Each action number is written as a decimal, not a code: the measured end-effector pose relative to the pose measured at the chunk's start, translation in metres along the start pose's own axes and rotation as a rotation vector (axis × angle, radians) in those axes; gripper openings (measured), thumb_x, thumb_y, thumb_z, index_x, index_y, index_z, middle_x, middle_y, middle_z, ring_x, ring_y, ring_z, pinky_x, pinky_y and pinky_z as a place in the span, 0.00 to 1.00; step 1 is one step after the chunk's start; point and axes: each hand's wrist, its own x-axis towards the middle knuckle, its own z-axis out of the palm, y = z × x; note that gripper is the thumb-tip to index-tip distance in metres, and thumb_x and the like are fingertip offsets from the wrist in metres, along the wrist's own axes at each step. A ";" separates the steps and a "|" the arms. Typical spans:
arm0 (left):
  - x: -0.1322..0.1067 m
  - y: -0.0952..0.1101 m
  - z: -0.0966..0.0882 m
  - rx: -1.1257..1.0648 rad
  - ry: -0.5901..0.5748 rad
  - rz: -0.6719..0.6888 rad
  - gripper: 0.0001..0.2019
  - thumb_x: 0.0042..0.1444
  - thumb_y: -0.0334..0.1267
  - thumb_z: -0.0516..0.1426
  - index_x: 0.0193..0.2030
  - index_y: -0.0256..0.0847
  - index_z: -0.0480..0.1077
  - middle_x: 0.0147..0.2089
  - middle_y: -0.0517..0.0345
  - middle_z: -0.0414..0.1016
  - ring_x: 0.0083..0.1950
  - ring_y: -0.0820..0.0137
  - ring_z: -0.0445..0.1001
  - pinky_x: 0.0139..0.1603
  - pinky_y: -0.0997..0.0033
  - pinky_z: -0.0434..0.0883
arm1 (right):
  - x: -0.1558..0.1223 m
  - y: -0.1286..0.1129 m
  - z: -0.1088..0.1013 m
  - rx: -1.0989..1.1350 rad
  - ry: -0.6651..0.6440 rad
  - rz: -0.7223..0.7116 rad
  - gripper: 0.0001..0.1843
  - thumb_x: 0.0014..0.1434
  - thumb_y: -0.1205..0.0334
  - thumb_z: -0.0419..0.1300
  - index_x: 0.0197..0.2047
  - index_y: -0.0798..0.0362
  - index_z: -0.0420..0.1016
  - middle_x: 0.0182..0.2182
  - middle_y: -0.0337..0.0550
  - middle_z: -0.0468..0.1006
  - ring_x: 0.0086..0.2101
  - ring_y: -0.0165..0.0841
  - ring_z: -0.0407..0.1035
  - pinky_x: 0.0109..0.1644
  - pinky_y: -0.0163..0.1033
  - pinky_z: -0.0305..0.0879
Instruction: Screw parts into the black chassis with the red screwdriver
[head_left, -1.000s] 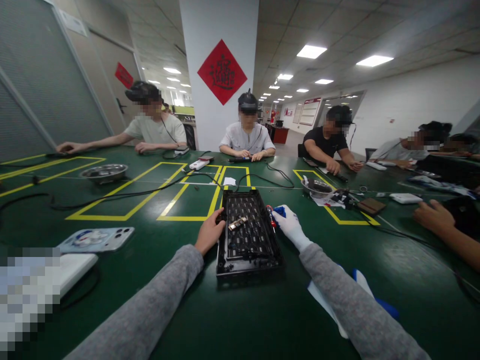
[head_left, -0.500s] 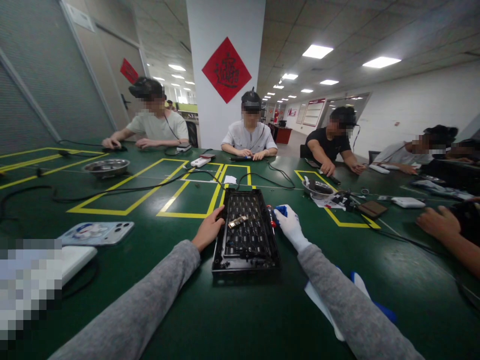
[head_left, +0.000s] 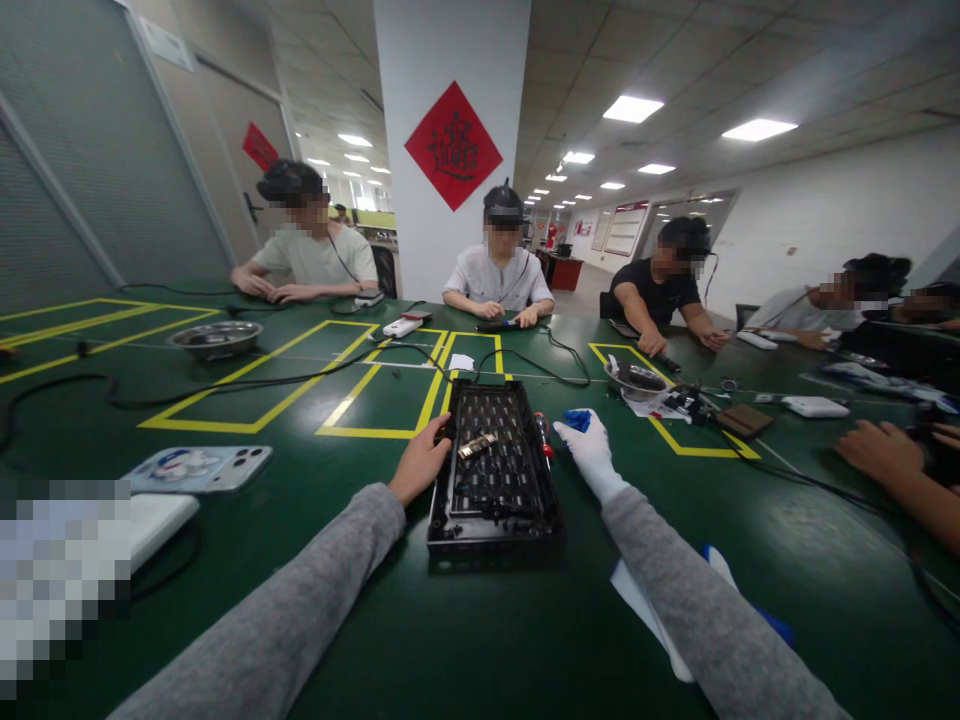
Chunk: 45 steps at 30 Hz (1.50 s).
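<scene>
A black, shallow rectangular case (head_left: 442,522) with rows of cells inside lies lengthwise in front of me. On it rests a small shiny metal piece (head_left: 477,446). My left hand (head_left: 423,462), bare, grips the case's left edge, its fingertips partly hidden. Close to the right side of the case lies a screwdriver (head_left: 544,437) with a red and clear handle. My right hand (head_left: 594,450), in a white glove with blue-coated fingers, is just right of the screwdriver, apart from it. Its fingers are loosely bent and spread, with nothing visible in them.
A second white and blue glove (head_left: 652,615) lies under my right forearm. To the left are a phone (head_left: 199,468) and a white device (head_left: 161,525). Metal bowls (head_left: 217,338) and cables lie farther off. Several people sit round the green table (head_left: 360,640).
My right hand has moved right, away from the screwdriver, which stays beside the case. My left hand keeps its place on the case. A co-worker at the far left has drawn their hands together.
</scene>
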 end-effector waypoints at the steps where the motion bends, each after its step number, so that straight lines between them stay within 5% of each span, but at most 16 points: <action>1: 0.000 0.000 0.000 0.003 -0.002 -0.001 0.25 0.52 0.32 0.48 0.60 0.39 0.59 0.59 0.55 0.65 0.60 0.67 0.62 0.63 0.64 0.57 | 0.000 0.001 0.000 0.020 0.014 0.012 0.18 0.38 0.54 0.64 0.31 0.54 0.66 0.27 0.39 0.71 0.29 0.30 0.65 0.35 0.37 0.62; 14: -0.003 0.005 -0.001 -0.032 0.012 0.023 0.25 0.51 0.30 0.49 0.58 0.39 0.59 0.58 0.52 0.64 0.56 0.65 0.65 0.60 0.62 0.60 | -0.011 -0.016 -0.003 0.562 -0.102 0.233 0.22 0.49 0.42 0.55 0.22 0.51 0.56 0.13 0.28 0.54 0.13 0.22 0.50 0.14 0.29 0.46; 20: -0.007 0.037 -0.014 0.061 0.277 0.184 0.16 0.50 0.35 0.55 0.48 0.39 0.65 0.45 0.53 0.69 0.44 0.66 0.70 0.49 0.63 0.66 | -0.003 -0.052 -0.002 0.836 -0.289 0.370 0.26 0.58 0.41 0.43 0.33 0.54 0.69 0.20 0.39 0.71 0.17 0.25 0.62 0.17 0.30 0.57; 24: -0.032 0.102 -0.015 0.176 0.037 0.419 0.08 0.55 0.41 0.53 0.31 0.39 0.66 0.29 0.60 0.67 0.31 0.72 0.67 0.33 0.72 0.65 | -0.011 -0.088 0.021 0.963 -0.405 0.439 0.19 0.60 0.48 0.47 0.36 0.53 0.70 0.28 0.42 0.76 0.25 0.28 0.70 0.26 0.33 0.67; 29: -0.071 0.170 0.001 0.364 -0.127 0.666 0.06 0.56 0.39 0.53 0.32 0.41 0.66 0.33 0.59 0.69 0.35 0.70 0.68 0.37 0.70 0.62 | -0.021 -0.114 0.052 1.049 -0.385 0.520 0.14 0.59 0.52 0.50 0.34 0.53 0.68 0.23 0.38 0.75 0.23 0.27 0.70 0.27 0.32 0.68; 34: -0.078 0.179 0.009 0.368 -0.072 0.552 0.10 0.56 0.45 0.54 0.36 0.40 0.64 0.36 0.58 0.68 0.37 0.68 0.68 0.36 0.69 0.64 | -0.020 -0.122 0.061 1.115 -0.320 0.535 0.12 0.59 0.54 0.51 0.32 0.54 0.67 0.20 0.36 0.74 0.22 0.25 0.69 0.27 0.31 0.69; 37: -0.079 0.177 0.011 0.341 -0.082 0.525 0.06 0.58 0.40 0.51 0.36 0.40 0.64 0.38 0.57 0.68 0.38 0.69 0.68 0.38 0.69 0.64 | -0.019 -0.123 0.061 1.151 -0.295 0.516 0.10 0.58 0.55 0.53 0.32 0.53 0.67 0.20 0.35 0.73 0.22 0.25 0.68 0.27 0.30 0.69; 45: -0.091 0.186 0.007 0.011 -0.511 0.770 0.05 0.59 0.34 0.50 0.35 0.37 0.66 0.35 0.58 0.69 0.36 0.74 0.67 0.39 0.77 0.64 | -0.025 -0.127 0.058 1.250 -0.421 0.441 0.11 0.53 0.53 0.58 0.39 0.46 0.66 0.30 0.33 0.74 0.28 0.27 0.71 0.36 0.39 0.72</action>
